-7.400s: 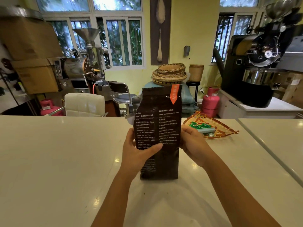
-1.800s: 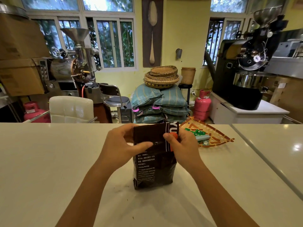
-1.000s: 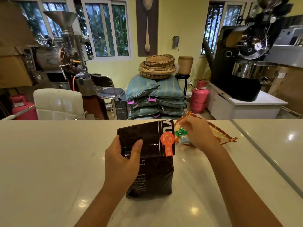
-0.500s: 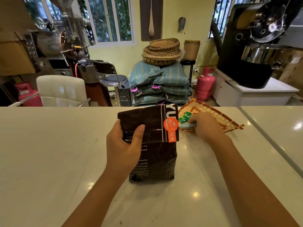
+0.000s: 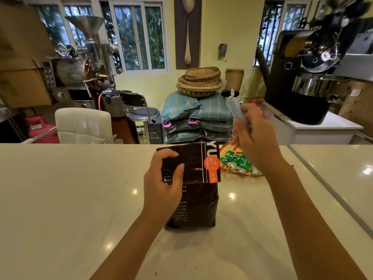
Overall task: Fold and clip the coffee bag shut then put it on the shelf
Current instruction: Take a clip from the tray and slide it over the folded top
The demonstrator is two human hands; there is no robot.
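Observation:
A dark brown coffee bag point(image 5: 198, 201) with an orange label stands upright on the white counter point(image 5: 70, 199), its top folded down toward me. My left hand point(image 5: 163, 182) grips the folded flap on the bag's left side and holds it down. My right hand point(image 5: 255, 138) is raised above and to the right of the bag, holding a long pale blue clip point(image 5: 235, 108) that points upward. The clip is clear of the bag.
A woven tray point(image 5: 228, 147) with green wrapped candies point(image 5: 236, 161) lies just right of the bag. A seam in the counter runs along the right. Beyond the counter stand a white chair point(image 5: 83, 125), stacked sacks point(image 5: 196, 118), baskets and coffee roasters.
My right hand has lifted the pale blue clip out of the woven tray and raised it above the bag. My left hand still holds the fold down.

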